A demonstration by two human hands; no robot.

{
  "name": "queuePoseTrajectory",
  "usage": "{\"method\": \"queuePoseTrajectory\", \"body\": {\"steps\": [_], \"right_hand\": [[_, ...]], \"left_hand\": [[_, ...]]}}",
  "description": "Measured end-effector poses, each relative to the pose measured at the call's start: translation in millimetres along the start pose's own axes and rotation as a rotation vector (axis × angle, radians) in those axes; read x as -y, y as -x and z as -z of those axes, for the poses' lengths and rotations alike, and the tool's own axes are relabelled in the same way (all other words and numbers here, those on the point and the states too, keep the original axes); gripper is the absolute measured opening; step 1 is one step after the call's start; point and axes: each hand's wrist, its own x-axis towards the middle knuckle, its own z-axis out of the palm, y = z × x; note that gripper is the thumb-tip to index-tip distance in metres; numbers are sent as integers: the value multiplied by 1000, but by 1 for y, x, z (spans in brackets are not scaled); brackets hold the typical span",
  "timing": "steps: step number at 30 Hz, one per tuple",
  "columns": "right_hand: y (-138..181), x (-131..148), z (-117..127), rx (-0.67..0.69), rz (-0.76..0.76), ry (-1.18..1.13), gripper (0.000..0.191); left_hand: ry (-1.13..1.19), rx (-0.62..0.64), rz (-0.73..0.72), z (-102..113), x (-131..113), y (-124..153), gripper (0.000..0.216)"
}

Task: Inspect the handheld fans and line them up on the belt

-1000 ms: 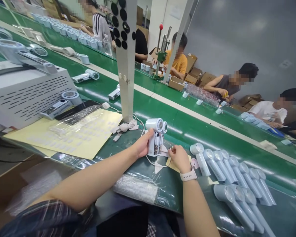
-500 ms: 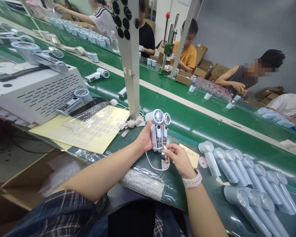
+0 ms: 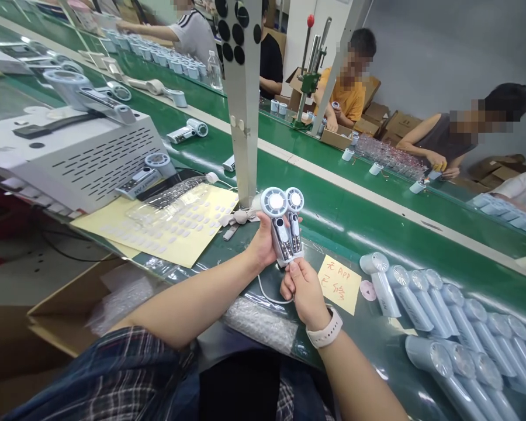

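While left hand (image 3: 265,242) grips fans (image 3: 282,235), right hand (image 3: 304,286) pinches cable (image 3: 272,299) below.

Bright, cool, fairly even light fills the room, seemingly from above. Glare lies in pale streaks along the glossy green worktop (image 3: 324,196), and the bubble wrap (image 3: 263,326) glints. At lower left, the cardboard box (image 3: 70,298) sinks into shadow. The handheld fans (image 3: 284,237) look fairly crisp, their small markings too soft to read. Wide-angle distortion stretches the edges; pixel blocks hide the faces of co-workers (image 3: 350,96).
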Motion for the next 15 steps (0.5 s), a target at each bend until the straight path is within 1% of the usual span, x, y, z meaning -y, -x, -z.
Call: {"method": "queuePoseTrajectory", "body": {"steps": [3,6,9,15], "right_hand": [[-1,-2,-4,-20,-22,-22,46],[-2,1,-2,-22,61,114,43],[-2,5,-1,-66,167,257,37],[3,1,-4,-130,227,296,33]], "left_hand": [[14,-18,-29,0,4,0,71],[39,-23,-2,-1,2,0,72],[98,-20,5,-3,-1,1,71],[137,5,18,-7,0,3,70]]}}
